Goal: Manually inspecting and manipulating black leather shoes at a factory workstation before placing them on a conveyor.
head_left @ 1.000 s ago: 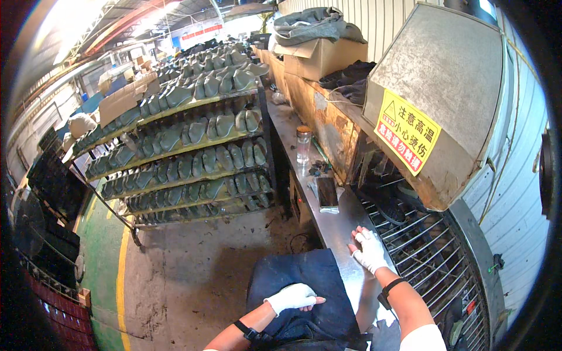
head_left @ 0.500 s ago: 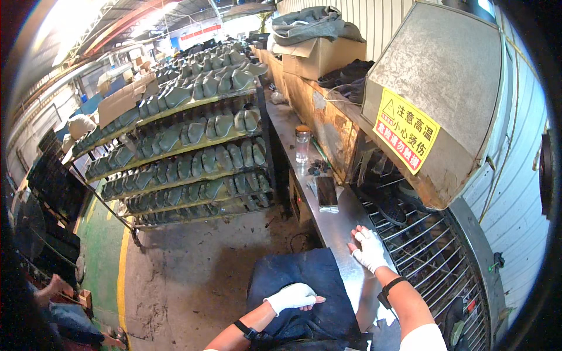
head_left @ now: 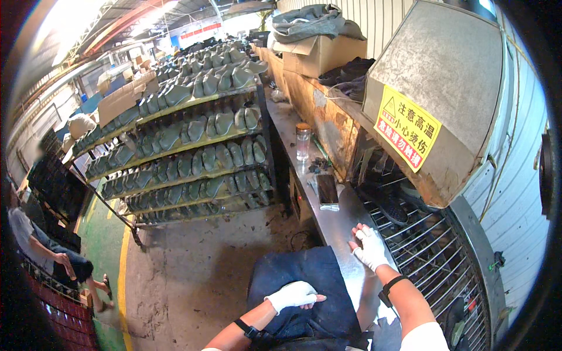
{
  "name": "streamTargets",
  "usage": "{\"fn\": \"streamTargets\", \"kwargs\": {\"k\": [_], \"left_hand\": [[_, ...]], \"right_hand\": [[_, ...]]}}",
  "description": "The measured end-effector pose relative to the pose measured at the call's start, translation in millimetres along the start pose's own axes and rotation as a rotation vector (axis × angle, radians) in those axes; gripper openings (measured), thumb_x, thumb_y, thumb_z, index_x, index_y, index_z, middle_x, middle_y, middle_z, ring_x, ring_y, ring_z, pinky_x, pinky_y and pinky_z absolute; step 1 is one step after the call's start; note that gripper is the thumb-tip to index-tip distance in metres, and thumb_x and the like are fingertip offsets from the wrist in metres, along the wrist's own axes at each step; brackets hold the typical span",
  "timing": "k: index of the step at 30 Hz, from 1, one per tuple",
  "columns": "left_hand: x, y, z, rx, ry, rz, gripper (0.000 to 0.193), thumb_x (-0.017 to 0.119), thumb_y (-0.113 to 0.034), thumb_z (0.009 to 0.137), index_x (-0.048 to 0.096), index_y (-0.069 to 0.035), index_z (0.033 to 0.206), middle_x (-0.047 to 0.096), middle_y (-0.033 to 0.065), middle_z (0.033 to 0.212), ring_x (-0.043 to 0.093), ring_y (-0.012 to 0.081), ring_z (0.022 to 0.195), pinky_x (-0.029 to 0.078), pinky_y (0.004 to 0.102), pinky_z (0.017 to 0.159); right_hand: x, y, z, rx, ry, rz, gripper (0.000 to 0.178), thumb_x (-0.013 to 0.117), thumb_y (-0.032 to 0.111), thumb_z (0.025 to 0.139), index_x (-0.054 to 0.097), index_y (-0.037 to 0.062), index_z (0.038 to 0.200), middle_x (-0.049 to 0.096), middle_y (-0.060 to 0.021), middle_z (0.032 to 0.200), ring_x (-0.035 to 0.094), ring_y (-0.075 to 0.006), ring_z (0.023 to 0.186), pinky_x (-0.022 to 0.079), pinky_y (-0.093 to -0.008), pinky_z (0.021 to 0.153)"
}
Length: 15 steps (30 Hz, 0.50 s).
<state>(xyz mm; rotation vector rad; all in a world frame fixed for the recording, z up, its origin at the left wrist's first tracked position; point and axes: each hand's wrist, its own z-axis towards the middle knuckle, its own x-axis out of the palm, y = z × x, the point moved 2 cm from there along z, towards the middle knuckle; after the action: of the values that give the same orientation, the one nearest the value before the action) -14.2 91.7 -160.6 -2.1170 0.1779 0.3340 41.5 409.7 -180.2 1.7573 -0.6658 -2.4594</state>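
Note:
My left hand (head_left: 293,296), in a white fingerless glove, rests on the dark blue cloth (head_left: 310,266) over my lap. Its fingers are curled together and nothing shows in them. On the shiny metal ledge (head_left: 342,225) lies my right hand (head_left: 370,248), gloved the same way, flat with fingers a little apart and holding nothing. Just beyond it is a dark phone-like slab (head_left: 327,190). To the right of that hand runs a conveyor of metal bars (head_left: 424,251), with a black shoe (head_left: 383,203) at its far end, under the hood.
A grey metal hood (head_left: 436,76) with a yellow warning label overhangs the conveyor. Farther along the ledge stands a clear jar (head_left: 302,142) with an orange lid. A tiered rack (head_left: 175,169) holds many grey-green shoe-shaped forms. Another person (head_left: 55,251) is at the far left.
At the left, the other person has come more fully into view, with an arm and legs now showing. Both my hands stay where they were.

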Motion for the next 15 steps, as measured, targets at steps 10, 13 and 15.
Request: {"fn": "streamTargets", "kwargs": {"k": [10, 13, 15], "left_hand": [[-1.5, 0.2, 0.7, 0.017, 0.001, 0.003, 0.070, 0.063, -0.068, 0.100, 0.076, -0.003, 0.076, 0.073, 0.0061, 0.071, 0.071, 0.0159, 0.067, 0.059, 0.0316, 0.067], [-1.0, 1.5, 0.5, 0.016, -0.006, 0.000, 0.071, 0.063, -0.069, 0.100, 0.076, -0.003, 0.076, 0.073, 0.0060, 0.071, 0.071, 0.0158, 0.067, 0.058, 0.0315, 0.067], [-0.9, -0.9, -1.0, 0.031, -0.006, -0.019, 0.070, 0.064, -0.069, 0.099, 0.076, -0.003, 0.076, 0.073, 0.0059, 0.071, 0.071, 0.0156, 0.067, 0.058, 0.0314, 0.067]], "right_hand": [[-2.6, 3.0, 2.0, -0.013, -0.007, -0.033, 0.053, 0.077, 0.038, 0.093, 0.069, 0.0130, 0.140, 0.059, -0.0153, 0.155, 0.052, -0.0368, 0.146, 0.041, -0.0470, 0.122], [-1.6, 3.2, 2.2, -0.014, -0.005, -0.036, 0.054, 0.077, 0.038, 0.093, 0.069, 0.0132, 0.140, 0.059, -0.0153, 0.156, 0.052, -0.0365, 0.146, 0.041, -0.0467, 0.123], [-3.2, 2.3, 1.0, -0.015, -0.010, -0.039, 0.054, 0.077, 0.038, 0.093, 0.069, 0.0132, 0.140, 0.058, -0.0154, 0.156, 0.052, -0.0365, 0.146, 0.041, -0.0467, 0.122]]}}
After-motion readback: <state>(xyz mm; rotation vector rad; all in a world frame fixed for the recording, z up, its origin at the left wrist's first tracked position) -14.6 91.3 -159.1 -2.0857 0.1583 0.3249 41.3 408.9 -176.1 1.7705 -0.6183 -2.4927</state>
